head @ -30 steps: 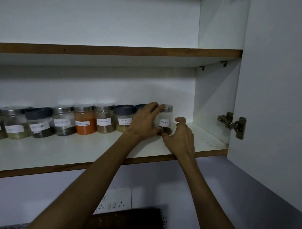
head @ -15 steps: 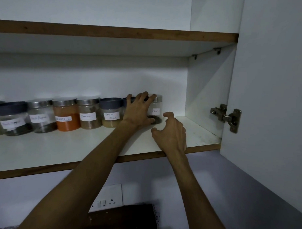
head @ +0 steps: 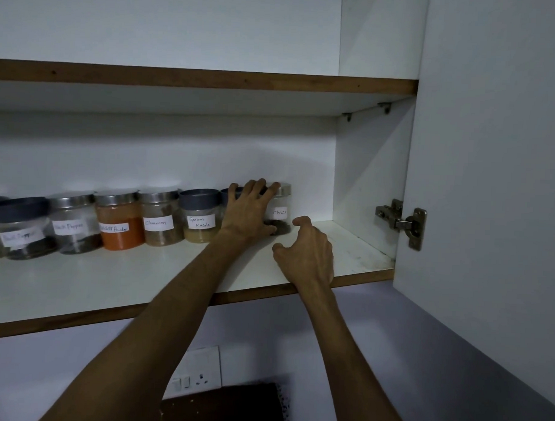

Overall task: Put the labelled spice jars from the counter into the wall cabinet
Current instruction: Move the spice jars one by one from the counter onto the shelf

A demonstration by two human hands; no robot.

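Resting with spread fingers: left hand (head: 249,211), across the steel-lidded clear Cloves jar (head: 280,210) on the white cabinet shelf (head: 110,280). Hovering just beside, loosely curled and holding nothing: right hand (head: 306,255).

head view | below shelf (head: 172,304) — faces up, forward | close, arm's reach

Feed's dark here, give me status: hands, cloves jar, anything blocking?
Left hand spread over two jars' fronts. Right hand loosely curled, empty, off the cloves jar. Jar upright, right end of row on shelf. Nothing blocking.
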